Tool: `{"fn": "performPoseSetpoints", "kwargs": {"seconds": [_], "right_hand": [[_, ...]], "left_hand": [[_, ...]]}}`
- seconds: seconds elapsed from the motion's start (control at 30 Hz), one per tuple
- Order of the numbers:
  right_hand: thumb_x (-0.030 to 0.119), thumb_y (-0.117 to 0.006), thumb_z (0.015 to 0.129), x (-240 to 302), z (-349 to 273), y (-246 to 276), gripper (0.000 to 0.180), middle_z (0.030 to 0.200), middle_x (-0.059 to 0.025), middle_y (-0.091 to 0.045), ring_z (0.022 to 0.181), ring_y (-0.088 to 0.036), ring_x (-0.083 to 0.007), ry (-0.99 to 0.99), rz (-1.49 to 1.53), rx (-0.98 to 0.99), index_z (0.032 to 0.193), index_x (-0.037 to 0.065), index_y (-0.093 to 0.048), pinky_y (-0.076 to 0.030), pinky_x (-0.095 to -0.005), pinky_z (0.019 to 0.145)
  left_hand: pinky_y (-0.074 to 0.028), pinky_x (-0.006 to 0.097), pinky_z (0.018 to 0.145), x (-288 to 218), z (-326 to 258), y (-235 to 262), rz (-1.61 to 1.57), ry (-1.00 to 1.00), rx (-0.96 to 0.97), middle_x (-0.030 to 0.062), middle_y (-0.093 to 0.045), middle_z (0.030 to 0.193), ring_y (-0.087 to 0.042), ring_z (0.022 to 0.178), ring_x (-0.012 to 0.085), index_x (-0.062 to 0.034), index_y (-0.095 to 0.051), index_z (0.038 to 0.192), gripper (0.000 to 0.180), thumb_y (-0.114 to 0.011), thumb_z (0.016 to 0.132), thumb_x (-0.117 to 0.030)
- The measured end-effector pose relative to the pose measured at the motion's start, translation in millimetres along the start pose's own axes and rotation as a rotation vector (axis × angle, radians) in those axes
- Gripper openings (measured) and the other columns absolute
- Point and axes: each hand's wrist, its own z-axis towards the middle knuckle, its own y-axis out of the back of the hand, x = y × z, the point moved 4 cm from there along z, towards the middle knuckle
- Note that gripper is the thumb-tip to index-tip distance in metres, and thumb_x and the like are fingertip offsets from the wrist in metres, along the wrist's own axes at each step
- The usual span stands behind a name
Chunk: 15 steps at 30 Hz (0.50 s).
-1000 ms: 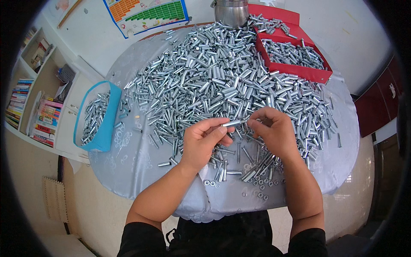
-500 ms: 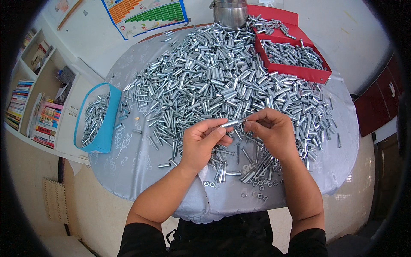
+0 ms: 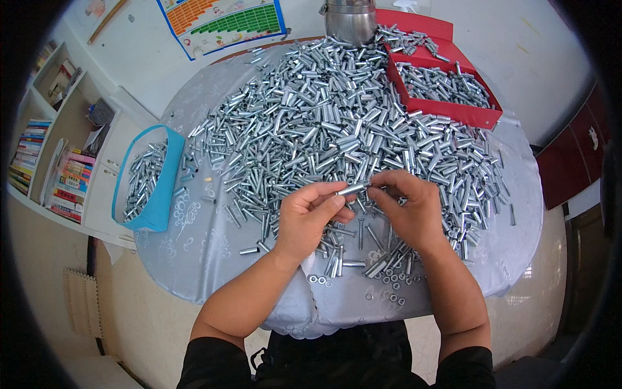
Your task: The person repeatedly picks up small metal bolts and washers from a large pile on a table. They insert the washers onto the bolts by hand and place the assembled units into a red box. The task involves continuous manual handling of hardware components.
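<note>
Two hands meet above the near edge of our surface (image 3: 214,272): our left hand (image 3: 311,217) pinches one metal sleeve (image 3: 352,189) between thumb and fingers, and our right hand (image 3: 411,211) closes its fingertips on the sleeve's other end. Just below the hands lie small washers (image 3: 389,288). Beyond them spreads the heap of sleeves (image 3: 337,123). Far left sits a blue bin (image 3: 159,194); far right, a red tray (image 3: 470,115).

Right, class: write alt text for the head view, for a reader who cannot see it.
Left hand and right hand together hold one small metal sleeve above a round table heaped with identical sleeves. A blue tray sits left, a red tray at the far right.
</note>
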Motion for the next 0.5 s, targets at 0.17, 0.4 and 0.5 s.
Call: {"fn": "performPoseSetpoints", "kwargs": {"seconds": [0.17,0.4,0.5], "right_hand": [[0.002,-0.072,0.079,1,1,0,0.019,0.088,-0.0113,-0.071,0.077,-0.070,-0.0226,0.191,-0.112,0.004,0.099,0.002,-0.070,-0.055,-0.0303,0.066],[0.003,-0.068,0.085,4,2,2,0.015,0.085,-0.0115,-0.071,0.075,-0.070,-0.0205,0.231,-0.060,-0.010,0.100,0.001,-0.067,-0.054,-0.0291,0.065],[0.011,-0.062,0.093,-9,3,3,0.012,0.078,-0.0088,-0.068,0.064,-0.066,-0.0147,-0.142,0.257,-0.062,0.097,-0.001,-0.064,-0.051,-0.0254,0.056]], "left_hand": [[-0.059,0.029,0.070,0,1,1,-0.019,0.005,0.002,0.0163,-0.071,0.102,-0.071,0.079,0.0180,0.0037,-0.061,0.117,0.024,-0.058,0.094,-0.003],[-0.059,0.030,0.070,1,1,2,-0.049,0.008,-0.009,0.0166,-0.070,0.103,-0.070,0.079,0.0178,0.0032,-0.061,0.116,0.024,-0.058,0.094,-0.004],[-0.059,0.030,0.069,0,1,2,-0.054,0.012,-0.016,0.0169,-0.070,0.103,-0.070,0.078,0.0177,0.0029,-0.061,0.116,0.024,-0.058,0.094,-0.004]]}}
